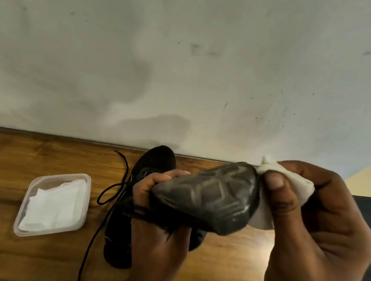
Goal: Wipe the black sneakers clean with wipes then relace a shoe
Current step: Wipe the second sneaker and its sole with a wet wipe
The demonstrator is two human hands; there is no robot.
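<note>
"While the person holds one black sneaker (207, 197) up off the wooden table (13, 148), why is its sole turned toward the head camera?"

"Likely so the tread lies open to the wipe. The left hand (161, 210) grips the shoe from beneath, fingers curled over the left edge of the sole, which steadies it against the rubbing. The right hand (323, 229) has thumb and fingers pinched on a bunched white wipe (292, 185), pressed to the far right end of the sole."

"How does that sole look?"

"Dark grey, with angular raised tread. Paler, dusty streaks lie in the grooves, and the near right part has a dull sheen, perhaps damp. By that, the wiping seems unfinished."

"And the other shoe?"

"The second sneaker (156, 160) lies on the table behind the left hand, its toe toward the wall (192, 47), partly hidden. A loose black lace (111, 192) loops to its left and trails toward the near edge; which shoe it belongs to cannot be told. That suggests the relacing is yet to come."

"Why is the tub there?"

"The clear plastic tub (18, 217) of folded white wipes sits open at the left, near the shoes but apart from them, probably so a fresh one is within easy reach."
</note>
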